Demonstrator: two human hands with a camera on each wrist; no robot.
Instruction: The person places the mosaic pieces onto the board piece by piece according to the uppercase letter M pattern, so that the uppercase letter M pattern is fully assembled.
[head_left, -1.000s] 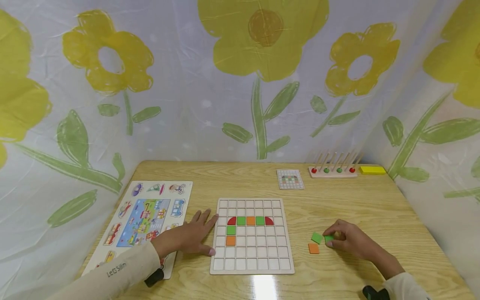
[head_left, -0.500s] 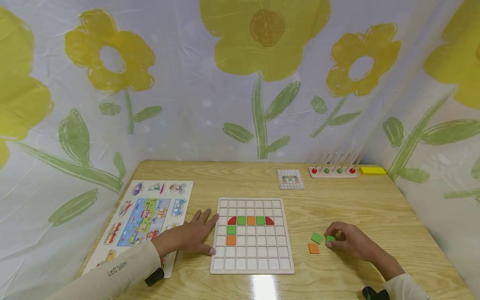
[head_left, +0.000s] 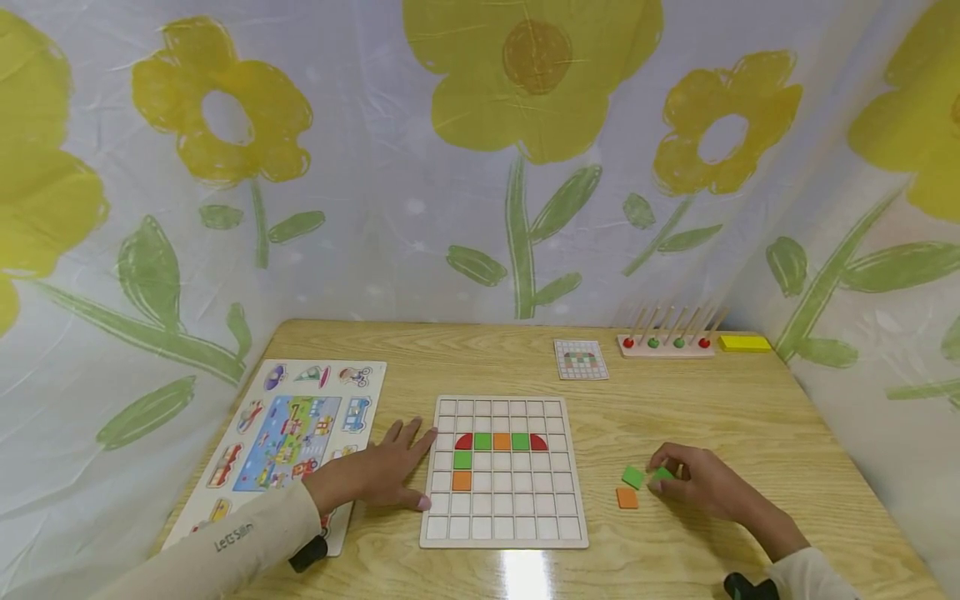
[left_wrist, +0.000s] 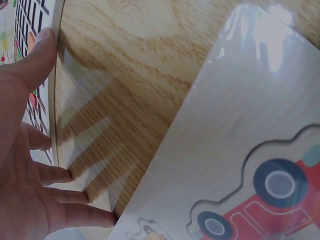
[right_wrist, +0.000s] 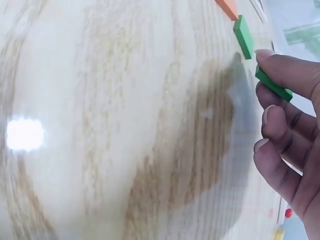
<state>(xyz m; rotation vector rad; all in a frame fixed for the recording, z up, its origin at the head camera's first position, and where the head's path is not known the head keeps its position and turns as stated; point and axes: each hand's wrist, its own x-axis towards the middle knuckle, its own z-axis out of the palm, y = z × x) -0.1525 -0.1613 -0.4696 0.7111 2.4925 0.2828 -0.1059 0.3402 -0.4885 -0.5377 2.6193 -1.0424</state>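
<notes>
My right hand (head_left: 697,479) pinches a green square tile (right_wrist: 273,85) between thumb and forefinger, low over the table to the right. Just left of it lie another green tile (head_left: 633,477) and an orange tile (head_left: 627,498). My left hand (head_left: 390,467) rests with fingers spread, thumb and fingertips at the left edge of the white grid board (head_left: 504,535). On that board sits a row of red, green and orange pieces, with a green tile (head_left: 462,460) and an orange tile (head_left: 461,481) below its left end.
A pattern card (head_left: 581,360) lies behind the board. At the back right stand a peg rack (head_left: 666,345) with red and green beads and a yellow block (head_left: 745,343). A vehicle puzzle board (head_left: 352,377) lies on the left, under my left forearm.
The green tile in my right hand has shifted slightly rightward and tilted between the fingers. My left hand stays at the board's edge.
</notes>
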